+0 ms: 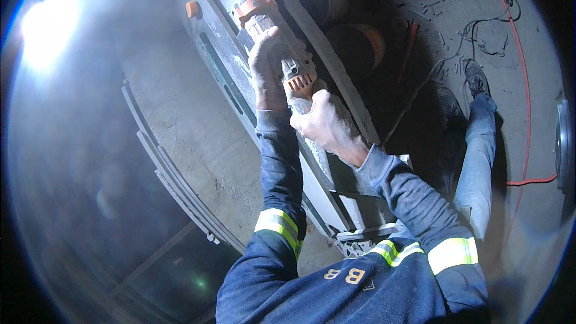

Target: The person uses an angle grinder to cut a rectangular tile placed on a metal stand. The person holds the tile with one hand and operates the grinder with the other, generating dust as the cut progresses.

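Both my hands hold a dusty orange-and-grey power tool, which looks like an angle grinder (302, 81). My left hand (264, 71) wraps the side of its body, thumb along the top. Behind it, my right hand (330, 123) closes round the rear grip. The tool's head points away from me, over a long grey slab or beam (345, 93) coated with pale dust. Its disc cannot be clearly made out. A small orange block (192, 9) lies to the left of the tool's head.
A bright lamp (51, 24) glares through haze at upper left. Long strips (174, 183) lie on the left. To the right are a red hose (523, 72), a black cable (462, 39), scattered scraps (432, 7) and my shoe (477, 77). A round bucket-like container (375, 45) stands beyond the slab.
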Motion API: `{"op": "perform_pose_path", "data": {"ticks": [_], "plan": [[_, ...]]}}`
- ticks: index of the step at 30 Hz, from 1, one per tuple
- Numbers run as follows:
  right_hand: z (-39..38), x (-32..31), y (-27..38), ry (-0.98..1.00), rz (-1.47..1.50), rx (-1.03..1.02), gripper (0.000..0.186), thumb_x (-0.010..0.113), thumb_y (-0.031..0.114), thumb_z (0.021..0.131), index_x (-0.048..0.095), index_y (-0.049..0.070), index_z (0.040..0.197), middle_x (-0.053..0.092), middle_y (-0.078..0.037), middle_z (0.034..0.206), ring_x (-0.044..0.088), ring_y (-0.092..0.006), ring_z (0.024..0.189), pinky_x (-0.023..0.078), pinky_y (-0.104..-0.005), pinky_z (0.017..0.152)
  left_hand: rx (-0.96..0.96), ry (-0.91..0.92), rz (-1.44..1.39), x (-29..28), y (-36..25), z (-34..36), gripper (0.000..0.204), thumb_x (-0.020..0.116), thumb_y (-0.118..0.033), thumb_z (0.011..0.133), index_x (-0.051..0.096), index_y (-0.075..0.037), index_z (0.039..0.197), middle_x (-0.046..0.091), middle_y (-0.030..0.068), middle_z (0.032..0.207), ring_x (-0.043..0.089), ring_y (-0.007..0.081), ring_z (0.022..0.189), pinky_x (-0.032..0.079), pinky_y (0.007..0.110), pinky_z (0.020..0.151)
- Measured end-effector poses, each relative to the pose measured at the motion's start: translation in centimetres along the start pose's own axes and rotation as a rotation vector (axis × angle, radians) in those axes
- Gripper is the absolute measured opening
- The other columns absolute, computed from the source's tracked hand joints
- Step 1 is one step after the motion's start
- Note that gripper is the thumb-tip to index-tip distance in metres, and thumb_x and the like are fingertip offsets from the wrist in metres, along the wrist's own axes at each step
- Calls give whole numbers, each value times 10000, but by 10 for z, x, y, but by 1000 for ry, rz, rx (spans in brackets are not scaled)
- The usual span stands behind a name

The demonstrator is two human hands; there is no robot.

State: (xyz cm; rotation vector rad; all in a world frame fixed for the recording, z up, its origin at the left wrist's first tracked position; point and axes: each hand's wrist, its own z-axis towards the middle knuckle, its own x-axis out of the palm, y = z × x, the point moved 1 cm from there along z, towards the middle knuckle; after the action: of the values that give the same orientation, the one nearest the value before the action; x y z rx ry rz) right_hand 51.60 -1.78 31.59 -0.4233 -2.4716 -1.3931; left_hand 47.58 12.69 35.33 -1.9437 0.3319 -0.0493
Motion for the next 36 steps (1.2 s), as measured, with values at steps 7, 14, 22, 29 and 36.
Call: {"op": "perform_pose_path", "data": {"ticks": [7, 14, 22, 29, 36], "plan": [[1, -8, 9, 26, 38, 16, 466, 671, 270, 842, 575, -121, 1077, 670, -267, 979, 705, -329, 858, 577, -399, 719, -27, 7, 21, 1, -3, 1, 339, 674, -249, 846, 575, -23, 1078, 644, 127, 883, 659, 242, 747, 550, 356, 684], [-5, -2, -5, -42, -16, -47, 439, 662, 276, 835, 603, -118, 1020, 679, -269, 921, 711, -333, 807, 574, -402, 692, -13, 13, 15, 2, 2, -5, 298, 664, -226, 857, 580, -24, 1060, 648, 120, 866, 656, 231, 741, 536, 340, 675], [-4, 3, -6, 6, 75, -16, 474, 662, 270, 839, 539, -123, 1072, 652, -233, 890, 687, -309, 792, 566, -386, 654, -3, 32, 16, -8, 1, -2, 269, 637, -217, 876, 619, -24, 1063, 661, 121, 896, 659, 231, 758, 535, 338, 692], [-4, 12, -14, -5, 3, 18, 447, 664, 289, 846, 564, -108, 1025, 666, -247, 893, 698, -312, 795, 566, -376, 651, 22, -58, 22, -17, 7, -5, 270, 635, -228, 883, 648, -46, 1081, 662, 91, 934, 653, 211, 822, 527, 322, 726], [-3, 2, -3, 4, 9, -19, 374, 660, 272, 849, 612, -90, 934, 678, -240, 873, 703, -302, 777, 562, -374, 653, 69, -51, 41, -7, 1, -3, 261, 638, -215, 883, 622, -26, 1063, 648, 92, 925, 654, 217, 813, 531, 338, 719]]}}
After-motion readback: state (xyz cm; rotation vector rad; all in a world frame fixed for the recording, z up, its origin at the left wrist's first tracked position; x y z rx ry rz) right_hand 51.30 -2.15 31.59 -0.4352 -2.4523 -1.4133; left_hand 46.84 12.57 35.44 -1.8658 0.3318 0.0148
